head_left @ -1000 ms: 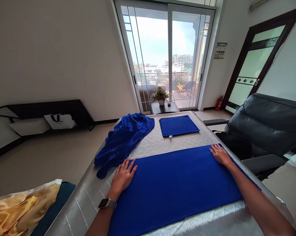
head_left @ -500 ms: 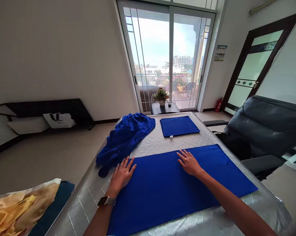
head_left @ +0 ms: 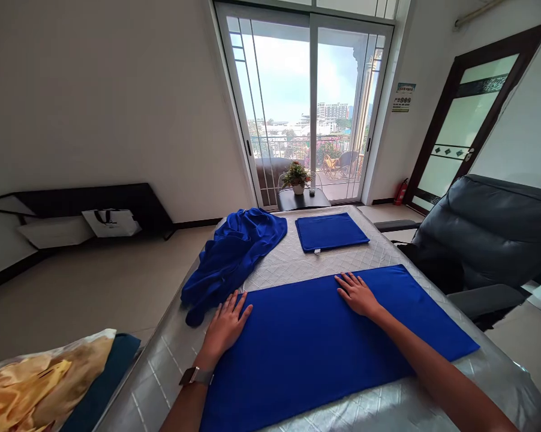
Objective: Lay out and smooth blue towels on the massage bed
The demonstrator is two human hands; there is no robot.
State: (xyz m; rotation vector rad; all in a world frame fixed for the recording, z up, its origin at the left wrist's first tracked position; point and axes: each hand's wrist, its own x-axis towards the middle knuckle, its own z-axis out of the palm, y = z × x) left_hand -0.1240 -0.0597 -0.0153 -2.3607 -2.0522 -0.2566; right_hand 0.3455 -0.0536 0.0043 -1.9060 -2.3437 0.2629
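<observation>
A blue cloth (head_left: 315, 342), laid out flat as a long rectangle, covers the near part of the quilted mattress (head_left: 149, 384). My left hand (head_left: 228, 324) rests palm down on its left end, fingers stretched out. Along the far edge of the cloth lies my right hand (head_left: 357, 295), flat with its fingers slightly apart. Neither hand grips anything. Just beyond my left fingertips is a crumpled blue cloth (head_left: 239, 252). A neatly folded blue cloth (head_left: 331, 231) with a small white tag lies farther off, beyond my right hand.
To the right stands a black leather armchair (head_left: 499, 234) close to the mattress edge. Yellow and teal fabric (head_left: 41, 384) is at the lower left. Past the mattress, a potted plant (head_left: 296, 177) stands on a dark chair (head_left: 304, 200) before the sliding glass door (head_left: 279, 72).
My right hand has slid slightly to the right along the cloth's far edge. My left hand stays at the left end. The whole view has shifted a little.
</observation>
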